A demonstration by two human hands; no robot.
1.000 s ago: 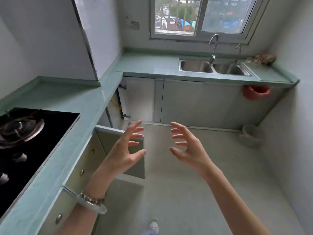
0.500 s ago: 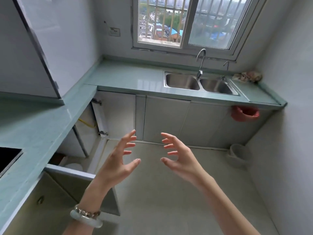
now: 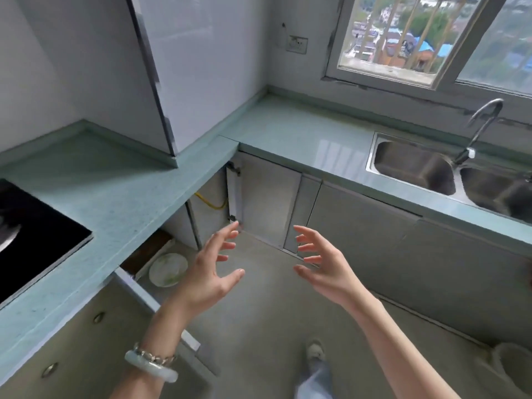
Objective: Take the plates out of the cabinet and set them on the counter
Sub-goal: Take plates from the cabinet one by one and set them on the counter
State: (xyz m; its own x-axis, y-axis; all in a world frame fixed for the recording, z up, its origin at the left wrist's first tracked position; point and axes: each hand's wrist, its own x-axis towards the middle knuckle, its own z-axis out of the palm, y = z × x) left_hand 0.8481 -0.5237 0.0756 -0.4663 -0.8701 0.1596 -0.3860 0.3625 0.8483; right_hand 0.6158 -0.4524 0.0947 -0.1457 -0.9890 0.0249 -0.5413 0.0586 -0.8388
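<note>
Bench point(image 3: 121, 197): pale green stone-like top, smooth, faintly speckled, with a soft sheen near the sink point(image 3: 414, 168). Sink: brushed stainless steel, double bowl; the tap point(image 3: 483, 122) above it is polished metal. Hob point(image 3: 31, 226), left of the sink along the bench: glossy black glass. Cabinet doors point(image 3: 359, 234) below the sink: smooth, matt grey panels. Plate point(image 3: 168, 269) inside the open cabinet: glazed white ceramic, glossy. Bangle point(image 3: 151, 367) on the left wrist: translucent, polished pale stone. Floor point(image 3: 259, 326): matt grey.

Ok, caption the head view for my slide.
Both hands, left hand and right hand, open and empty above a plate in the open lower cabinet.
</note>
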